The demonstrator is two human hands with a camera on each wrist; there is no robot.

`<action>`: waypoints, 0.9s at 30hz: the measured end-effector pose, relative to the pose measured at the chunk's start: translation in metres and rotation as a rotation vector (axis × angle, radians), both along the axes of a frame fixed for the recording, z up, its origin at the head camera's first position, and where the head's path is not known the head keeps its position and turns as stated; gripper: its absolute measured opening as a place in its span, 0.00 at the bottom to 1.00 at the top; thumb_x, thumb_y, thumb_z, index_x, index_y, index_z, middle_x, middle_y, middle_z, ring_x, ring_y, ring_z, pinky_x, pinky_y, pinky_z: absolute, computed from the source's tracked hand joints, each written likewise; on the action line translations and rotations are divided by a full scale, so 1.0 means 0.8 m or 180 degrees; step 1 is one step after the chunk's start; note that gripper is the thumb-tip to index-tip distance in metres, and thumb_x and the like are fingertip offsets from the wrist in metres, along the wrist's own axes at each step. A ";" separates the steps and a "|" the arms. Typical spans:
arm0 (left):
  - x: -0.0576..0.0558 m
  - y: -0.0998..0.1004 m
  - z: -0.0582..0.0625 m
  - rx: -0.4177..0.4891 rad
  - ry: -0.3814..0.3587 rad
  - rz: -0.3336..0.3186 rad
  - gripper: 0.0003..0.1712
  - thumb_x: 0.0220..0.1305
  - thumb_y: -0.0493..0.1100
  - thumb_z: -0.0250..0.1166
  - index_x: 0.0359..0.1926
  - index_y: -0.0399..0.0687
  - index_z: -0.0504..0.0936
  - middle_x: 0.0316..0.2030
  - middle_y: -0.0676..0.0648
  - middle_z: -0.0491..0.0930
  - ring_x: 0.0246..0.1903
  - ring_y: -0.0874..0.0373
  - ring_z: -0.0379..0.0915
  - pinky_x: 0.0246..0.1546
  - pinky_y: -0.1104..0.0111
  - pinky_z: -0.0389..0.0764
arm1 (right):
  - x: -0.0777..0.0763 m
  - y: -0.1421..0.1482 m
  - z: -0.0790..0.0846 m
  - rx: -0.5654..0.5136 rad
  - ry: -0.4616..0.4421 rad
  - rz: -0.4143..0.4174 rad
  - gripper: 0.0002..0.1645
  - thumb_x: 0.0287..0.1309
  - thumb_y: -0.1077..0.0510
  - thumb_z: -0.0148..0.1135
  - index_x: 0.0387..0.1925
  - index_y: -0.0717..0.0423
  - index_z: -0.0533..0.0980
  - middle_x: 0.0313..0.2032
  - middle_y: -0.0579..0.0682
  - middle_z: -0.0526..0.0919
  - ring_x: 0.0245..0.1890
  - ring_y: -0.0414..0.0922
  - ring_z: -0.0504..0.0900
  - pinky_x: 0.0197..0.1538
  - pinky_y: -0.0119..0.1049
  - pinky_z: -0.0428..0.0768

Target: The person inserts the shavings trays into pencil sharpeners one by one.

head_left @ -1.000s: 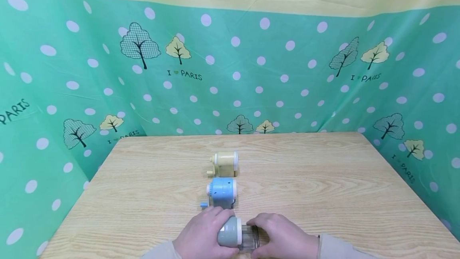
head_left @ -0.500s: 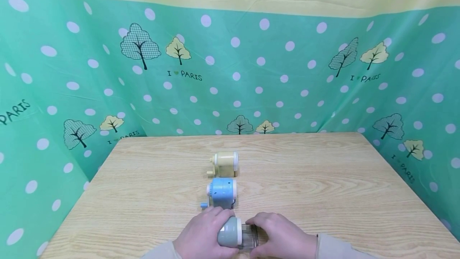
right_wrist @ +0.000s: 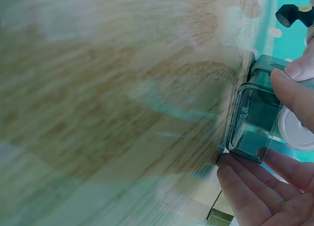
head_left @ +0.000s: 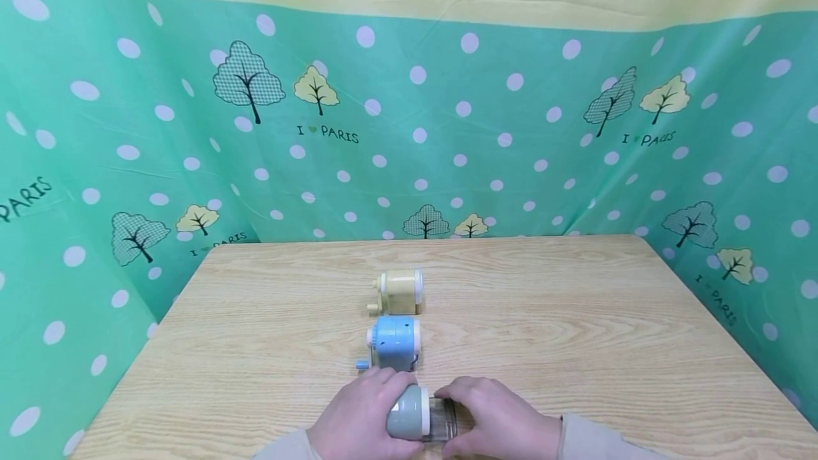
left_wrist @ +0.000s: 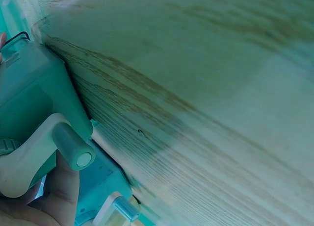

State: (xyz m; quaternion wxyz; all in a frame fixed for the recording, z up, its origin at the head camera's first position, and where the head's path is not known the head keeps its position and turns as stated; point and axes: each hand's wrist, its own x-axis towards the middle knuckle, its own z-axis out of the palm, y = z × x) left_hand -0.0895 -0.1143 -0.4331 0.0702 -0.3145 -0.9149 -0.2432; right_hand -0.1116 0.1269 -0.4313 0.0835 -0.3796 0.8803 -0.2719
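A grey-green crank pencil sharpener (head_left: 407, 414) with a white rim lies near the table's front edge. My left hand (head_left: 364, 417) wraps its body from the left. From the sharpener's right side a clear shavings drawer (head_left: 441, 421) sticks out, and my right hand (head_left: 501, 417) pinches it between thumb and fingers. In the right wrist view the thumb lies on one side of the drawer (right_wrist: 252, 120) and the fingers on the other. The left wrist view shows the sharpener's crank handle (left_wrist: 73, 147) beside the left fingers.
Just behind the hands stands a blue crank sharpener (head_left: 395, 339), and beyond it a cream-yellow one (head_left: 402, 293), in a row on the wooden table (head_left: 562, 304). A green dotted curtain (head_left: 409, 119) hangs around the table's back and sides.
My right hand has edged slightly left with the shavings drawer, so a little less of the drawer sticks out. The left hand and the other sharpeners stay in place.
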 end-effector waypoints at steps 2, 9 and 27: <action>0.000 0.000 0.000 -0.0003 0.0006 0.0005 0.31 0.45 0.61 0.75 0.48 0.51 0.81 0.35 0.60 0.76 0.33 0.68 0.65 0.29 0.74 0.74 | 0.000 -0.001 0.000 0.0000 -0.0017 -0.0004 0.40 0.46 0.36 0.73 0.53 0.61 0.83 0.47 0.46 0.87 0.46 0.34 0.80 0.48 0.36 0.83; 0.000 0.000 -0.001 -0.0013 0.0030 0.0000 0.32 0.45 0.61 0.75 0.48 0.50 0.81 0.35 0.60 0.75 0.33 0.68 0.65 0.29 0.73 0.74 | -0.001 -0.003 0.000 -0.0016 -0.0080 -0.0004 0.40 0.46 0.36 0.72 0.53 0.61 0.83 0.47 0.44 0.86 0.44 0.32 0.79 0.46 0.34 0.82; -0.001 0.000 -0.003 0.0024 0.0128 -0.0052 0.32 0.44 0.60 0.76 0.48 0.49 0.81 0.36 0.58 0.77 0.34 0.68 0.67 0.30 0.73 0.75 | -0.001 -0.007 -0.003 -0.0059 -0.0002 0.0055 0.39 0.45 0.38 0.74 0.53 0.59 0.83 0.46 0.43 0.86 0.44 0.32 0.79 0.46 0.33 0.82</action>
